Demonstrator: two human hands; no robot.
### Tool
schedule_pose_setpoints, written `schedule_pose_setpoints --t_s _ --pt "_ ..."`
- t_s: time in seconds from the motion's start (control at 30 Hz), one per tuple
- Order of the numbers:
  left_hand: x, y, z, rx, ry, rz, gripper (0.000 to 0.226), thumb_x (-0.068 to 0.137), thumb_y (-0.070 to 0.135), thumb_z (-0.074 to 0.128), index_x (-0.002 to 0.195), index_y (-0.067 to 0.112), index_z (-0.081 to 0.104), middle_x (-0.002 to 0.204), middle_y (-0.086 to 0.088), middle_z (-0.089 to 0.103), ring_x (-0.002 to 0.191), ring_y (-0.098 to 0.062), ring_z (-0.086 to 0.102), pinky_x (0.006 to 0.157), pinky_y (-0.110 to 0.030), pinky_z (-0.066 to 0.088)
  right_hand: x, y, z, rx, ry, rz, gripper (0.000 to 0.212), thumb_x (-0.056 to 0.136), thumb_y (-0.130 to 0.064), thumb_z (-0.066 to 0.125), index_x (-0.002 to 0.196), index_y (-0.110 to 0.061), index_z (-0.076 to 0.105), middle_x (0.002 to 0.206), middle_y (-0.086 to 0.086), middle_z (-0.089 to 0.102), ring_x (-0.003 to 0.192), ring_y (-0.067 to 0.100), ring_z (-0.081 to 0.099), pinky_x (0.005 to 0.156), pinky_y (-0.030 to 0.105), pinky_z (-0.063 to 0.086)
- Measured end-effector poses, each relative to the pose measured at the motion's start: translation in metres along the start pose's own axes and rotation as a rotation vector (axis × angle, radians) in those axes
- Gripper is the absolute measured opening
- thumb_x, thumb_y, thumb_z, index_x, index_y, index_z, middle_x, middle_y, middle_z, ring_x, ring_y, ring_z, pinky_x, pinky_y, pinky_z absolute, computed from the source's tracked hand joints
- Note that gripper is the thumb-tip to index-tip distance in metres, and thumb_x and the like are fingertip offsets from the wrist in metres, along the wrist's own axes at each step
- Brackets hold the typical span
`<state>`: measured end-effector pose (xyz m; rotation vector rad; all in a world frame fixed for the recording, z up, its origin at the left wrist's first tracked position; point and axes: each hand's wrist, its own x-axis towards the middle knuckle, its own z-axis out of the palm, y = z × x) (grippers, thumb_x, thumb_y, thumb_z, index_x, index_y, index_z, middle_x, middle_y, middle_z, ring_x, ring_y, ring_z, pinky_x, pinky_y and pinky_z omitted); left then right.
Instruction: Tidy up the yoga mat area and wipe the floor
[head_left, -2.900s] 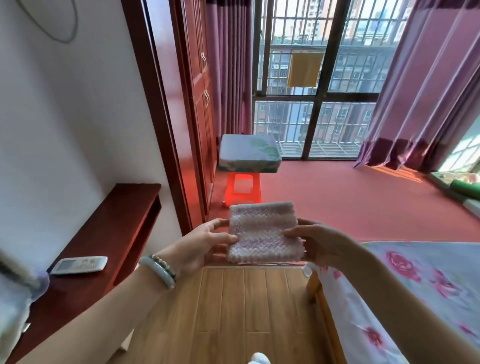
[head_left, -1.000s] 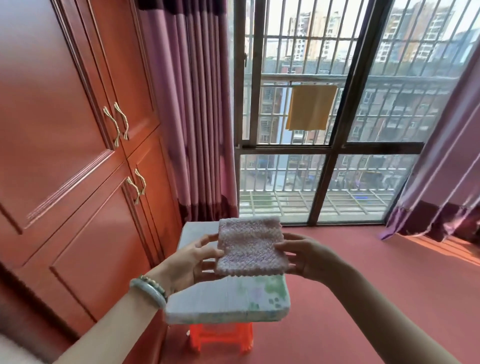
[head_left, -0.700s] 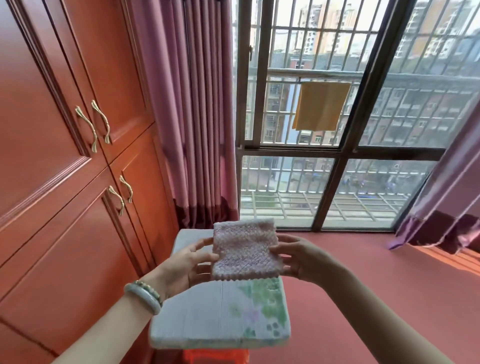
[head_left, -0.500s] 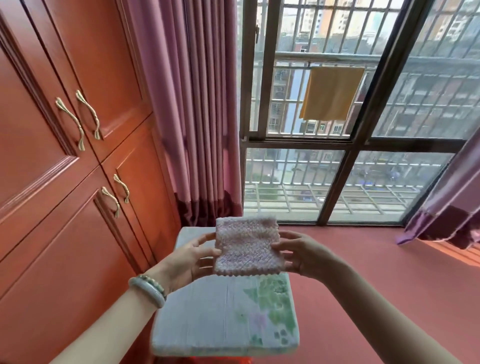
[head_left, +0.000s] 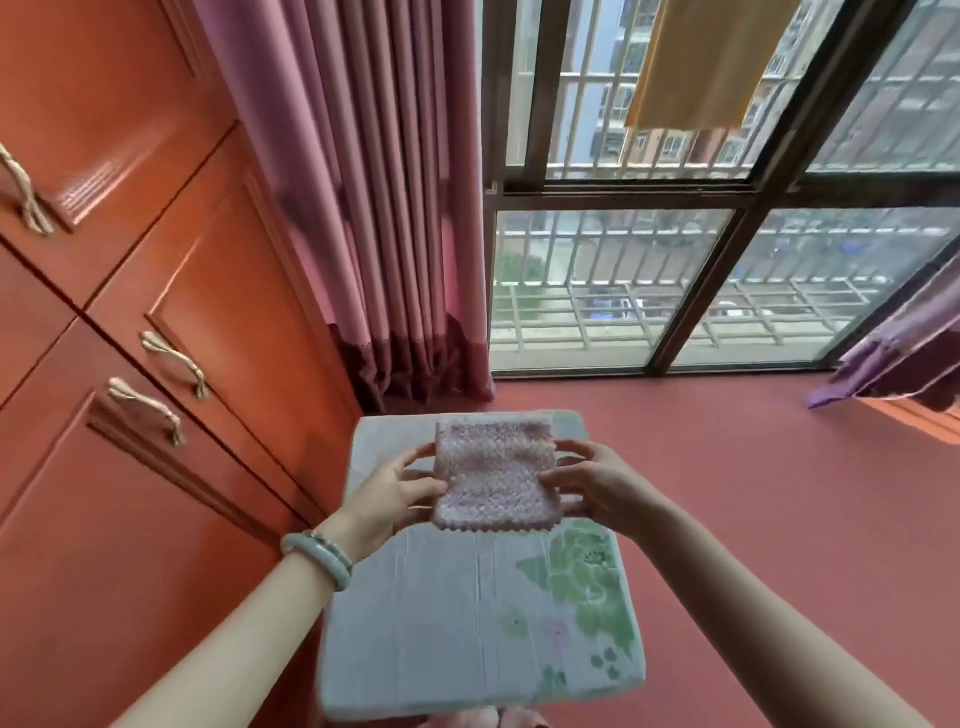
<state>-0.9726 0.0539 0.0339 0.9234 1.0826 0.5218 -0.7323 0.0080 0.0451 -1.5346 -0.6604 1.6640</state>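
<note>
Head view: folded cleaning cloth, pale pink, nubbly waffle-like weave, roughly square, with a zigzag pinked lower edge. Held flat-on between both hands over the far half of a cushion; whether it touches the cushion cannot be told. Left hand pinches the cloth's left edge, thumb on top and fingers behind. Right hand pinches the right edge the same way. Left wrist carries a smooth pale-green bangle beside a beaded strand. Cushion is a thick, soft-cornered slab in pale blue-grey fabric with faint lengthwise creases and a green and pink floral print at its near right corner. Floor around it is matte brick-red. To the left, a glossy red-brown wooden wardrobe with raised panel doors and twisted pale metal handles. Behind the cushion, a pleated mauve curtain with a darker hem band. Dark-framed window with bars outside; a flat yellow cloth hangs there.
</note>
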Motion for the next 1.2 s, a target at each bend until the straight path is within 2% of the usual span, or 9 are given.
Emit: schedule_pose_setpoints --t_s 0.23,0.33,0.6,0.7,0.77,0.87,0.97,1.1,1.2 --pt "0.065 -0.068 -0.011 -0.049 0.109 -0.107 0.039 0.088 -0.014 0.049 0.108 0.019 0.055 0.083 -0.009 0.061 0.062 -0.014 0.066 0.055 -0.024 0.055 0.077 0.055 -0.009 -0.101 0.099 0.084 0.044 0.080 0.015 0.058 0.114 -0.013 0.050 0.085 0.006 0.057 0.070 0.017 0.059 0.044 0.022 0.049" --pt "0.098 -0.105 -0.017 -0.051 0.161 -0.159 0.039 0.088 -0.015 0.048 0.108 0.019 0.054 0.085 -0.011 0.060 0.067 -0.018 0.064 0.054 -0.024 0.054 0.116 0.086 -0.014 -0.137 0.122 0.113 0.042 0.081 0.016 0.056 0.111 -0.013 0.051 0.085 0.009 0.057 0.068 0.016 0.058 0.042 0.019 0.047" --pt "0.167 -0.198 -0.036 0.188 0.291 -0.211 0.041 0.088 -0.005 0.058 0.122 0.017 0.050 0.100 -0.010 0.062 0.085 -0.017 0.061 0.073 -0.026 0.052 0.198 0.177 -0.023 -0.262 0.216 0.181 0.042 0.079 0.012 0.056 0.112 -0.013 0.054 0.083 0.001 0.054 0.069 0.014 0.055 0.056 0.023 0.048" --pt "0.176 -0.220 -0.042 0.347 0.313 -0.180 0.039 0.086 0.003 0.064 0.120 0.018 0.051 0.109 -0.003 0.062 0.089 -0.008 0.060 0.085 -0.028 0.051 0.214 0.201 -0.019 -0.324 0.210 0.184 0.042 0.078 0.008 0.057 0.116 -0.010 0.055 0.088 0.003 0.058 0.076 0.018 0.059 0.066 0.033 0.054" --pt "0.180 -0.230 -0.046 0.446 0.322 -0.191 0.042 0.086 0.009 0.066 0.125 0.016 0.052 0.110 -0.001 0.063 0.090 -0.012 0.062 0.090 -0.033 0.050 0.220 0.212 -0.016 -0.380 0.221 0.194 0.045 0.077 0.004 0.058 0.120 -0.010 0.056 0.091 0.002 0.060 0.079 0.019 0.061 0.071 0.038 0.053" --pt "0.182 -0.237 -0.044 0.540 0.342 -0.204 0.045 0.087 0.015 0.065 0.130 0.018 0.051 0.109 0.002 0.062 0.086 -0.015 0.062 0.087 -0.031 0.050 0.224 0.219 -0.012 -0.432 0.255 0.192 0.045 0.077 0.000 0.057 0.120 -0.014 0.058 0.093 0.000 0.064 0.079 0.016 0.063 0.070 0.035 0.054" --pt "0.181 -0.236 -0.040 0.635 0.365 -0.210 0.048 0.088 0.022 0.064 0.133 0.020 0.049 0.115 0.000 0.061 0.088 -0.016 0.062 0.087 -0.032 0.050 0.225 0.217 -0.011 -0.501 0.261 0.179 0.041 0.079 0.000 0.055 0.117 -0.016 0.058 0.091 -0.004 0.063 0.076 0.008 0.061 0.062 0.019 0.050" --pt "0.175 -0.230 -0.041 0.764 0.389 -0.246 0.054 0.087 0.030 0.064 0.135 0.014 0.044 0.126 -0.008 0.052 0.115 -0.025 0.050 0.097 -0.033 0.039 0.219 0.209 -0.012 -0.631 0.242 0.166 0.046 0.080 -0.015 0.064 0.125 -0.011 0.054 0.103 0.007 0.064 0.087 0.021 0.062 0.077 0.032 0.051" --pt "0.166 -0.212 -0.046 0.789 0.366 -0.240 0.063 0.087 0.036 0.064 0.139 0.011 0.038 0.134 -0.009 0.046 0.127 -0.025 0.039 0.105 -0.034 0.032 0.206 0.192 -0.019 -0.701 0.194 0.198 0.053 0.082 -0.021 0.066 0.130 -0.010 0.048 0.116 0.011 0.057 0.097 0.021 0.057 0.082 0.032 0.048"
